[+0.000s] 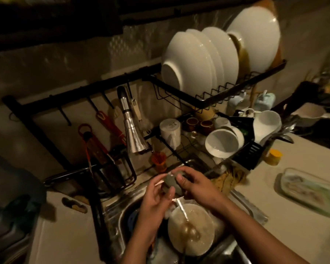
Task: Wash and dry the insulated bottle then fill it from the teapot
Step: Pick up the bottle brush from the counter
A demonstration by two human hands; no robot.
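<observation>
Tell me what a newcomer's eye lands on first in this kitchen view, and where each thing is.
The big white plates standing on edge in the black rack, upper right, glow brightest in the dim kitchen. Low in the middle, over the sink, the left hand and right hand hold a small grey object, and a thin stream falls into a bowl of murky water below.

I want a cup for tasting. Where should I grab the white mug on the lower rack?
Take the white mug by its handle, coming from the front. It stands upside down with the handle turned toward you, and brown cups crowd its right side.
</observation>
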